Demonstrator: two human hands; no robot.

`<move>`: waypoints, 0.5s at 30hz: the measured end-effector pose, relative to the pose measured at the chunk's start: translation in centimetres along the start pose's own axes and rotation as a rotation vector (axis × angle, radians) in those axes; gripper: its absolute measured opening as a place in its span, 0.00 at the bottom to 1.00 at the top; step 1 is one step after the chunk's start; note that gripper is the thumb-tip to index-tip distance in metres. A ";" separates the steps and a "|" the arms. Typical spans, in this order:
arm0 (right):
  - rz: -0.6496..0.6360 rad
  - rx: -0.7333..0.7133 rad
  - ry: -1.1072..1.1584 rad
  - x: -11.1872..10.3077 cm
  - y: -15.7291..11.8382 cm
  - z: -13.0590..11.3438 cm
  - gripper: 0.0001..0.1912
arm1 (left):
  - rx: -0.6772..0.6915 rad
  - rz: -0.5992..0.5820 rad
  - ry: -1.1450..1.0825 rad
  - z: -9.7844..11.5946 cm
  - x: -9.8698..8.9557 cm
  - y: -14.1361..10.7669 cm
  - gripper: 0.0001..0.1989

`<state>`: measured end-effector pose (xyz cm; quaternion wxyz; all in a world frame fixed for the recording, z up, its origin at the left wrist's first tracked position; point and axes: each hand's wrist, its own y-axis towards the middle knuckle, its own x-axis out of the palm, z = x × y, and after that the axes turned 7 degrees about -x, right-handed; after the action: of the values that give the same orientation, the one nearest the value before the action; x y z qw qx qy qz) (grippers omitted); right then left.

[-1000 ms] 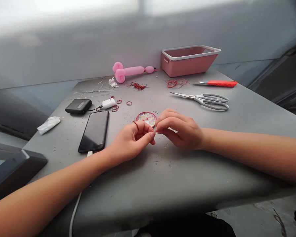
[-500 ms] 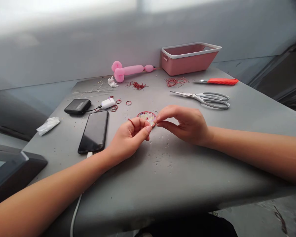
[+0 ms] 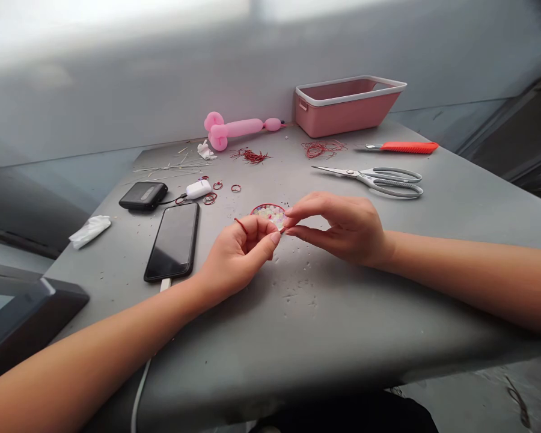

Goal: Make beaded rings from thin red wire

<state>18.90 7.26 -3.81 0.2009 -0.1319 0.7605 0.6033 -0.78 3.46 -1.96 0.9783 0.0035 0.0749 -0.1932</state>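
My left hand (image 3: 241, 252) is closed, its thumb and index finger pinching a thin red string (image 3: 284, 229), of which only a short bit shows. A red loop (image 3: 240, 225) circles one finger of that hand. From the other side, my right hand (image 3: 342, 228) has its thumb and index fingertips closed round the string's right end. Just behind the fingertips lies a round red-rimmed dish (image 3: 267, 210) of pale, pearly beads, partly covered by my hands.
Scissors (image 3: 379, 180), a red-handled cutter (image 3: 408, 147) and a pink bin (image 3: 349, 114) are to the right. Red string piles (image 3: 253, 157) and a pink balloon (image 3: 241, 127) lie behind. A phone (image 3: 173, 242), black power bank (image 3: 143, 196), white case (image 3: 199, 190) and small red rings (image 3: 235, 188) lie left.
The right fingertips have shifted slightly at the string, which is turned a little differently between the hands. Both hands stay in front of the dish. The view has moved very slightly.
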 end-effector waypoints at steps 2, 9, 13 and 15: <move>-0.004 -0.018 -0.002 0.0 0.0 0.0 0.09 | 0.000 -0.002 0.002 0.0 0.0 0.0 0.08; 0.000 -0.038 -0.008 0.0 0.1 -0.1 0.11 | -0.037 0.016 0.037 0.3 0.0 -0.2 0.09; -0.002 -0.061 -0.026 0.0 0.1 -0.2 0.11 | -0.031 0.015 0.058 0.3 -0.1 -0.2 0.09; -0.002 -0.082 -0.035 -0.1 0.1 -0.1 0.11 | -0.027 0.016 0.056 0.3 -0.1 -0.1 0.08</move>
<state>18.91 7.17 -3.68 0.2092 -0.1304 0.7315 0.6357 -0.89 3.39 -1.66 0.9773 -0.0036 0.1050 -0.1841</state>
